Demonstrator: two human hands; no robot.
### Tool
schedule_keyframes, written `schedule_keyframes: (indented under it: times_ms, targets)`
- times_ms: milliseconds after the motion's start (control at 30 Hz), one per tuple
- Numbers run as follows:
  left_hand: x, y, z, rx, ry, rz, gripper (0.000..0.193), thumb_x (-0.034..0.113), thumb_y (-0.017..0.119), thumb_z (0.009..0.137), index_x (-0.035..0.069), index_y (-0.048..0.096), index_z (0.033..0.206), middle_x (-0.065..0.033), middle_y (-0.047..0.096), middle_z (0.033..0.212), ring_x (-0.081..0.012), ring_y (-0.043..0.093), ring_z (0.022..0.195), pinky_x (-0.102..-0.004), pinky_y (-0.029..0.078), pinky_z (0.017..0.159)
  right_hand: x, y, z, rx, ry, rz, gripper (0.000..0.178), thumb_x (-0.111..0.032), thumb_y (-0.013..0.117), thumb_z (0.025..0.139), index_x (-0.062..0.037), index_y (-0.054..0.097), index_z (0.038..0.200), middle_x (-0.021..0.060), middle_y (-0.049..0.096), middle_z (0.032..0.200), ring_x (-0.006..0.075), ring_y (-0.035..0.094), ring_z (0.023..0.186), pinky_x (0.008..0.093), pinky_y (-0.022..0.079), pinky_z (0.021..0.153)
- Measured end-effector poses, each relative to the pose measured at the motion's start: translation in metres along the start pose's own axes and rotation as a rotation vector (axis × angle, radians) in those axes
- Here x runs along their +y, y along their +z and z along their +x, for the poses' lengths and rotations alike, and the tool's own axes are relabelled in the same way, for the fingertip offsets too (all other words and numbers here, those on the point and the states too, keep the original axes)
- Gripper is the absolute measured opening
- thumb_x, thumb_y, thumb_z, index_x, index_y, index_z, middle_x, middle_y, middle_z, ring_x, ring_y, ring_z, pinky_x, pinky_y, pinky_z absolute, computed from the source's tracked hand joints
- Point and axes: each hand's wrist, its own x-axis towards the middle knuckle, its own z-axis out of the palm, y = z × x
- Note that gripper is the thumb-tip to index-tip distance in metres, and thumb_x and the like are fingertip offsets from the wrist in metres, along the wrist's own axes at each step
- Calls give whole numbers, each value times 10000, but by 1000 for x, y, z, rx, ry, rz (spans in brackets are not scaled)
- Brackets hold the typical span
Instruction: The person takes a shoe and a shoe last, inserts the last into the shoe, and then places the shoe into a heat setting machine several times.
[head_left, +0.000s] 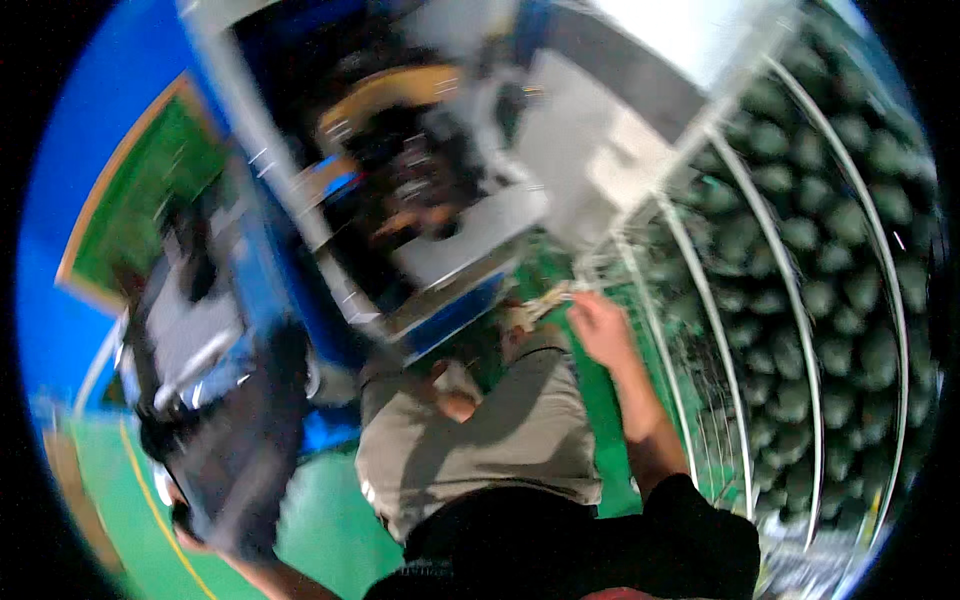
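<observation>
Motion blur smears most of the picture. My right hand (600, 332) hangs low beside my right knee, next to the front corner of a white metal rail cage (690, 290). Its fingers point toward a small pale thing (548, 300) near the floor; contact between them cannot be made out. At the lower left, my left hand (188, 528) is at the lower edge of a large dark grey, chair-like object (240, 440). The fingers are blurred and partly covered there, so their grip does not show.
Dense rows of dark rounded items (800, 290) fill the cage on the right. Ahead stands a blue-and-white cabinet or machine (450, 285) with a dark, cluttered interior. A green board with a wooden frame (140, 195) is on the blue wall. The floor (330, 510) is green.
</observation>
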Motion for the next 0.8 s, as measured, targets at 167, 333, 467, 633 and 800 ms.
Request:
schedule_keyframes:
  times_ms: [167, 333, 467, 633, 800]
  targets:
    - [55, 103, 9, -72, 120, 622, 477, 221, 689, 849, -90, 602, 1200, -211, 433, 1497, -334, 524, 1293, -456, 432, 1085, -33, 33, 69, 344, -140, 96, 168, -162, 636, 964, -6, 696, 963, 92, 714, 944, 201, 654, 858, 322, 518, 812]
    - [44, 91, 26, 83, -3, 1714, 460, 314, 784, 740, -109, 678, 889, -201, 492, 1461, -322, 628, 1100, -371, 494, 911, -64, 74, 141, 400, -308, 81, 324, -192, 632, 960, -5, 523, 719, 121, 488, 656, 297, 469, 610, 390, 393, 581]
    - [53, 134, 41, -34, -369, 2108, 577, 462, 760, 735, -26, 727, 1041, -224, 598, 1311, -388, 637, 1090, -423, 509, 927, -70, 107, 161, 477, -600, -207, 365, -172, 611, 942, -43, 438, 648, 131, 449, 634, 338, 484, 608, 448, 355, 567]
    - [42, 232, 107, -128, -280, 2364, 414, 430, 723, 820, 36, 734, 945, -149, 721, 802, -355, 695, 786, -445, 527, 714, -66, 104, 166, 463, -637, -160, 364, -164, 556, 949, -36, 411, 641, 134, 410, 631, 344, 431, 586, 448, 307, 548]
    - [-43, 216, 282, -451, -160, 2017, 522, 455, 749, 754, -32, 679, 929, -182, 684, 826, -303, 663, 785, -414, 505, 711, -71, 103, 166, 459, -649, -127, 318, -159, 557, 915, -34, 429, 651, 137, 410, 634, 344, 424, 581, 443, 302, 550]
